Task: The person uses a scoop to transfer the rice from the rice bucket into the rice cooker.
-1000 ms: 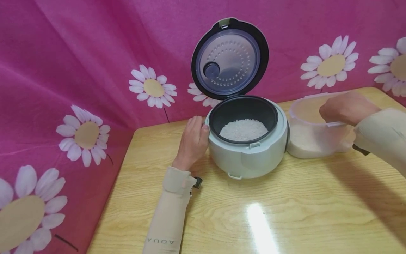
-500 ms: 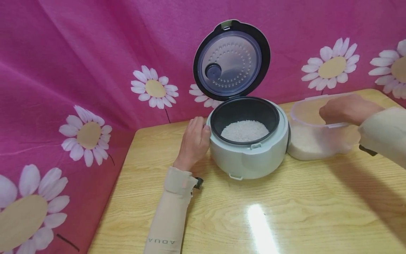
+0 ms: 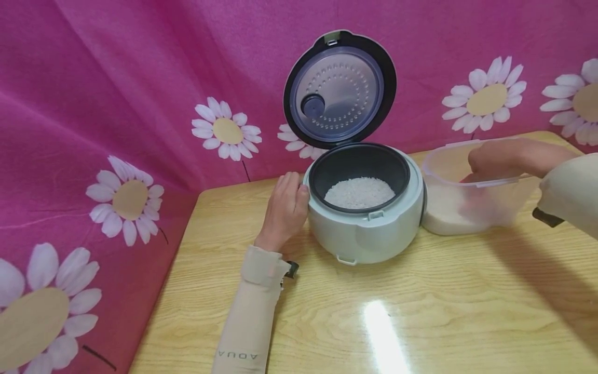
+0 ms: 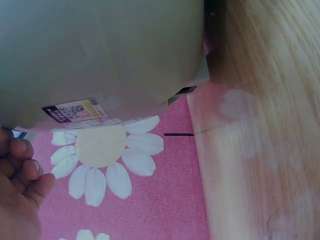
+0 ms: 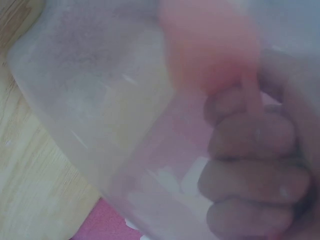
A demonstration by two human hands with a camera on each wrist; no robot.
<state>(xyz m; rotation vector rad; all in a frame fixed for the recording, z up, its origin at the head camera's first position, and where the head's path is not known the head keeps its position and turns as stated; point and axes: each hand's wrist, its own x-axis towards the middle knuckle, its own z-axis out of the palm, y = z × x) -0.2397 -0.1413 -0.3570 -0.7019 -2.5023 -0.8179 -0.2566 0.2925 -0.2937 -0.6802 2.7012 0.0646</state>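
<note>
A pale green rice cooker (image 3: 364, 236) stands on the table with its lid (image 3: 343, 93) raised. White rice (image 3: 359, 192) lies in its black inner pot (image 3: 359, 158). At the cooker's left rim, my left hand (image 3: 282, 210) holds on with curled fingers, whose tips (image 4: 32, 170) show beside the cooker wall in the left wrist view. My right hand (image 3: 502, 158) reaches down inside a translucent plastic container (image 3: 432, 179) with rice at its bottom. Through the container wall, the right wrist view shows curled fingers gripping the thin handle of a pink scoop (image 5: 210, 45), blurred by the plastic.
The wooden table (image 3: 355, 311) ends at a pink flowered cloth (image 3: 140, 78) behind and on the left. The container stands close against the cooker's right side. The upright lid rises behind the pot.
My right hand has sunk deeper into the container and its wrist has shifted right. My left hand stays at the cooker's rim, and the rice in the pot looks the same.
</note>
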